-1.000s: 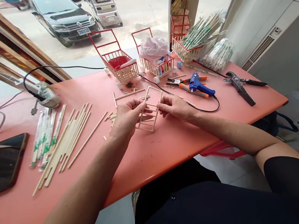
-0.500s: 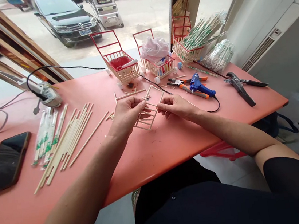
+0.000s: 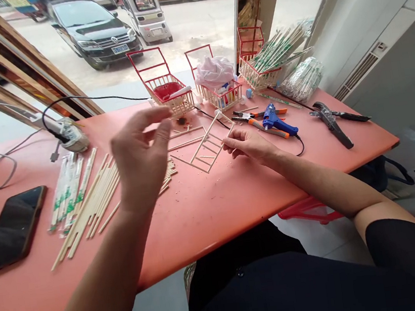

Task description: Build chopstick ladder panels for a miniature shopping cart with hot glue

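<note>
My right hand point(image 3: 246, 145) pinches a small ladder-like frame of thin wooden sticks point(image 3: 205, 138) by its right rail, tilted just over the table. A longer stick sticks out from the frame's lower left end. Raised above the table to the left is my left hand point(image 3: 138, 154), slightly blurred, its thumb and forefinger apart with nothing visible between them. Beneath and beside it lie bare wooden chopsticks point(image 3: 84, 207) and short cut pieces point(image 3: 169, 168). Loose sticks point(image 3: 188, 142) rest behind the frame.
Pliers point(image 3: 278, 131) and a blue glue gun point(image 3: 275, 120) lie to the right, with dark cutters point(image 3: 328, 119) farther along. Miniature red-trimmed carts point(image 3: 179, 103) stand at the back. Wrapped chopsticks point(image 3: 64, 189), a phone point(image 3: 10, 227) and a power strip point(image 3: 69, 135) occupy the left.
My left hand has let go of the stick frame and moved up and left. My right hand keeps hold of the frame, which now shows more fully.
</note>
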Motion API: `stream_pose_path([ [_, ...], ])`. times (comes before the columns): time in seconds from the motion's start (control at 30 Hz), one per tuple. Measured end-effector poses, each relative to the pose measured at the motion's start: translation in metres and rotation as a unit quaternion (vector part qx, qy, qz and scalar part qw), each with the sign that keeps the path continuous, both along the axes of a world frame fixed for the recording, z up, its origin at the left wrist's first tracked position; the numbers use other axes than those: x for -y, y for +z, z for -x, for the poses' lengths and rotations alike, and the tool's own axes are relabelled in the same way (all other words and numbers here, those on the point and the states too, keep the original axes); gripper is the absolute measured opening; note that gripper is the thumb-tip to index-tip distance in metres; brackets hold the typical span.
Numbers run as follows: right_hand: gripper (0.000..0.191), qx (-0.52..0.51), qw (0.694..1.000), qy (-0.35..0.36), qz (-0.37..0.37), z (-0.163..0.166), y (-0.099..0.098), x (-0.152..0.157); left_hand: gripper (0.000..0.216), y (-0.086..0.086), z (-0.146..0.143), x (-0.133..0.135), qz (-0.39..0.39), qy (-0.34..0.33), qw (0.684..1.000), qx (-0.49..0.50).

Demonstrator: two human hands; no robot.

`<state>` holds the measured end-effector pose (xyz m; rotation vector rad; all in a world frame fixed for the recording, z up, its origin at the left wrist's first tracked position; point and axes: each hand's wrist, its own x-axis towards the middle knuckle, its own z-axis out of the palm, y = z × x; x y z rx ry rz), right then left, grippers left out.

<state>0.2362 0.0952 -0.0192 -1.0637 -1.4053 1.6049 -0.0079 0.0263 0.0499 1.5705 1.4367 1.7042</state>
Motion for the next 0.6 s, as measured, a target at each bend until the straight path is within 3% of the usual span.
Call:
stream_pose_path([
  [0.07, 0.037, -0.002, 1.0, -0.009, -0.008, -0.003, 0.002, -0.001, 0.017, -0.002, 0.009, 0.0, -0.026, 0.005, 0.997, 0.074],
  [0.13, 0.038, 0.0, 1.0, -0.016, -0.008, -0.004, 0.004, -0.002, 0.017, -0.01, 0.017, -0.005, 0.005, 0.022, 0.986, 0.167],
  [0.27, 0.042, -0.021, 0.999, -0.032, 0.001, -0.006, 0.004, -0.004, 0.024, -0.033, 0.02, -0.019, 0.185, -0.034, 0.928, 0.32],
  [0.33, 0.044, -0.045, 0.998, -0.039, 0.001, -0.006, 0.005, -0.005, 0.028, -0.042, 0.014, -0.022, 0.249, -0.045, 0.903, 0.347],
  [0.43, 0.047, -0.07, 0.997, -0.039, 0.007, -0.007, 0.007, -0.005, 0.029, -0.052, -0.002, -0.018, 0.334, -0.126, 0.873, 0.333],
  [0.6, 0.046, -0.082, 0.996, -0.025, 0.04, -0.005, 0.008, -0.002, 0.038, -0.061, -0.019, -0.01, 0.321, -0.233, 0.859, 0.323],
])
